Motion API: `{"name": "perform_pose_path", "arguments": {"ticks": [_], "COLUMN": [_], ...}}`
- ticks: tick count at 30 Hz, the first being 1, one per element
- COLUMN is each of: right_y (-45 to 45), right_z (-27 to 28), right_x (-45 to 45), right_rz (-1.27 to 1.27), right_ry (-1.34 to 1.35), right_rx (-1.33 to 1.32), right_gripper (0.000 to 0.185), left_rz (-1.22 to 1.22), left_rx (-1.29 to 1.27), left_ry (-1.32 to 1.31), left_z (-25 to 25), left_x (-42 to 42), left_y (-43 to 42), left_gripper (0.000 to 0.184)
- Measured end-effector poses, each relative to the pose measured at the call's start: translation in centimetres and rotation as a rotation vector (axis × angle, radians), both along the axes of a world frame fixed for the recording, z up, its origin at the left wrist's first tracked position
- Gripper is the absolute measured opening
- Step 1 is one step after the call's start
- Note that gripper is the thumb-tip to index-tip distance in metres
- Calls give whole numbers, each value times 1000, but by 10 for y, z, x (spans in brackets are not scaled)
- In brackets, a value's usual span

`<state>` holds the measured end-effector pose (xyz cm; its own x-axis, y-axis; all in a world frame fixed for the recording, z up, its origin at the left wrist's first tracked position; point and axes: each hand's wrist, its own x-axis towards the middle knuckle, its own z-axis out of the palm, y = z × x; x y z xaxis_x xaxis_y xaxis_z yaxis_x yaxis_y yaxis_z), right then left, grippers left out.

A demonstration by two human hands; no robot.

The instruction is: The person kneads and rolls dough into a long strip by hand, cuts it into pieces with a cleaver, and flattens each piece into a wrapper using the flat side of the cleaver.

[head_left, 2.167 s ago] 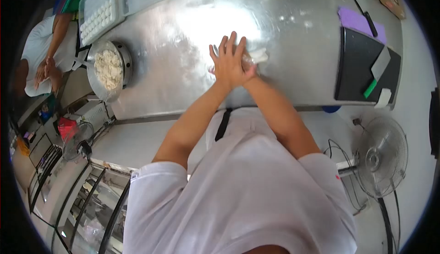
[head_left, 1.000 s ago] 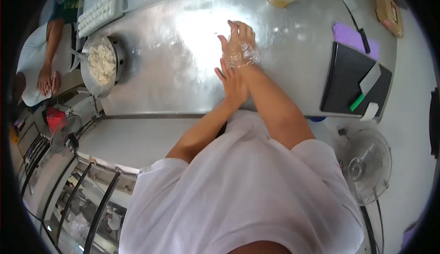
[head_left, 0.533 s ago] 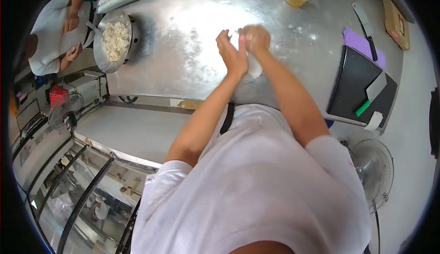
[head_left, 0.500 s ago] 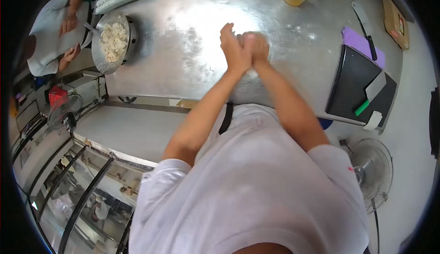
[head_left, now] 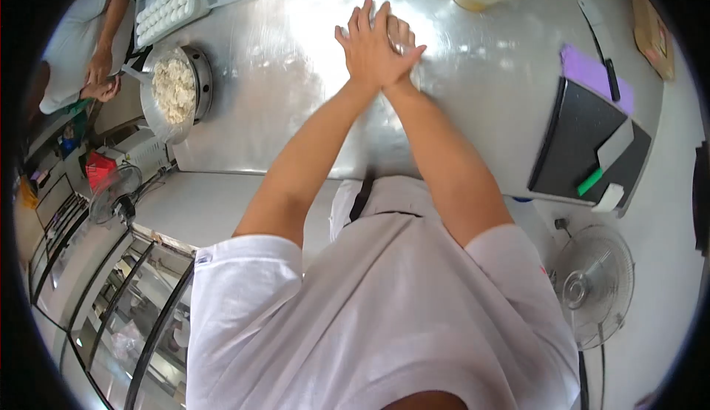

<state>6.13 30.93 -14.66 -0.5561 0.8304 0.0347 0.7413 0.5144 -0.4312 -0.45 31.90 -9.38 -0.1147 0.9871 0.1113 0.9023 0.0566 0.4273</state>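
Head view is showing the left hand (head_left: 370,56) spreading flat across the right hand (head_left: 401,34), over the metal desk (head_left: 274,114). The left grip is fanning its fingers apart; the right one is lying partly covered, so whether it is closing on anything I cannot tell. Anything being worked is hiding beneath the palms, its shape unreadable; the pressing seems under way rather than finished. Off to the left, rows of white pieces (head_left: 164,10) are sitting in a tray (head_left: 198,9), looking already shaped, while a bowl (head_left: 204,84) is holding plenty of pale, lumpy mixture (head_left: 174,93), apparently not used up.
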Motion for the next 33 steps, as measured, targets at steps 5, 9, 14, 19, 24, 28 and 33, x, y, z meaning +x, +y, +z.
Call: {"name": "perform_pose_path", "arguments": {"ticks": [5,9,14,19,24,28,33], "right_y": [-5,-51,-52,-6,-5,-35,-68], "right_z": [17,21,8,-9,1,14,17], "right_x": [9,22,16,-6,-11,6,17], "right_rz": [-21,23,83,111,100,99,135], "right_ry": [-10,-9,-6,-35,-39,-36,-32], "right_rx": [14,-44,-75,-66,-1,10,-25], "right_gripper": [57,58,59,60,61,62,64], "left_rz": [-39,-150,-151,-109,-114,-94,-134], "left_rx": [41,-52,-207,-152,-34,20,-211], "left_ry": [-12,-116,64,34,77,48,-53], "left_z": [17,30,21,8,9,15,25], "left_x": [12,30,24,1,-7,4,27], "left_y": [-14,-69,-59,-14,7,-24,-90], "left_gripper": [98,100,106,103,94,96,102]}}
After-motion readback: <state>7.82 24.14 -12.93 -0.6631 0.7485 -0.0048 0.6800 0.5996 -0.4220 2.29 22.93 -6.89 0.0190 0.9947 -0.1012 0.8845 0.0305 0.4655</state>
